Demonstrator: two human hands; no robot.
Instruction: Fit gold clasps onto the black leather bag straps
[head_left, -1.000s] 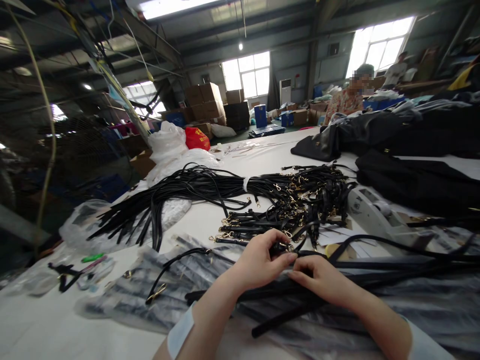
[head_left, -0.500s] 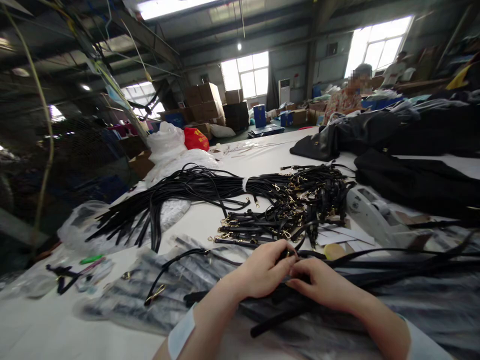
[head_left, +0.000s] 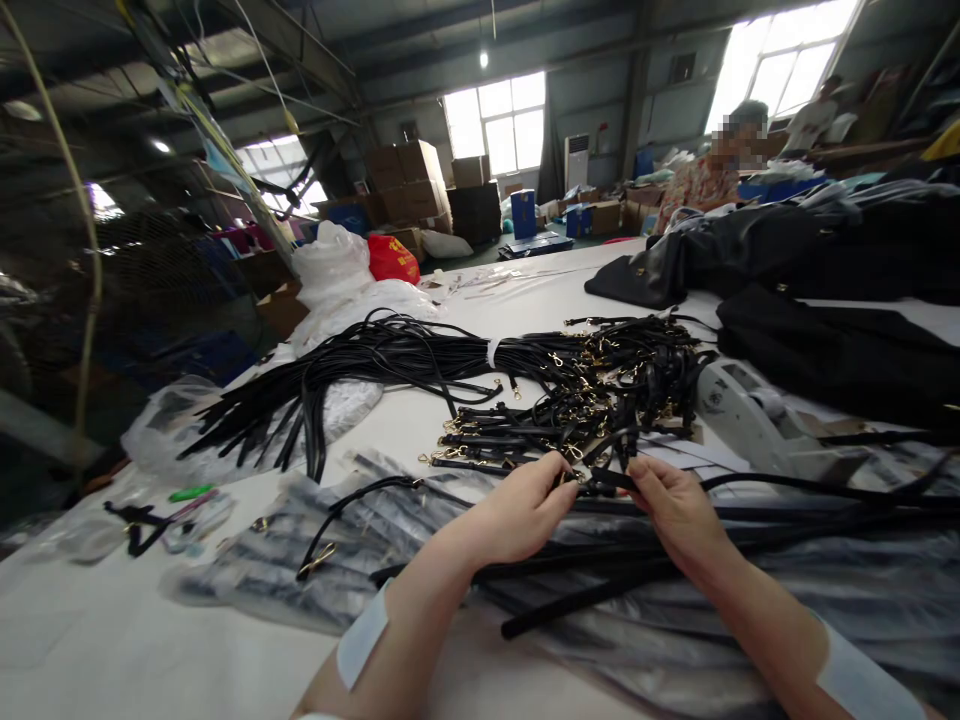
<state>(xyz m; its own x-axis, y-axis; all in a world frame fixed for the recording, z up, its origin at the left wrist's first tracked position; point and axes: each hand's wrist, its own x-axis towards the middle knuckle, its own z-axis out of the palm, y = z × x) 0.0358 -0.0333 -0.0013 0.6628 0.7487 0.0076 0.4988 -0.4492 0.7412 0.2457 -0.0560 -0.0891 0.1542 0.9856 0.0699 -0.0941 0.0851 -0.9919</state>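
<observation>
My left hand (head_left: 517, 512) and my right hand (head_left: 675, 510) meet over a thin black strap (head_left: 787, 487) with a small gold clasp (head_left: 576, 477). Both pinch it, the left at the clasp end, the right a little further along. The strap runs off to the right across clear plastic sleeves (head_left: 750, 610). Just beyond my fingers lies a heap of short black straps with gold clips (head_left: 600, 400). A tied bundle of long black straps (head_left: 375, 375) fans out to the left behind it.
A white tape dispenser (head_left: 757, 420) stands right of the heap. Black bags (head_left: 810, 260) pile up at the right back. Plastic-wrapped straps (head_left: 300, 560) lie at the front left. White and red sacks (head_left: 360, 275) sit at the table's far edge. A person (head_left: 705, 180) sits beyond.
My hands have drawn slightly apart: the right one moved right and up along the strap. The view tilted down a little.
</observation>
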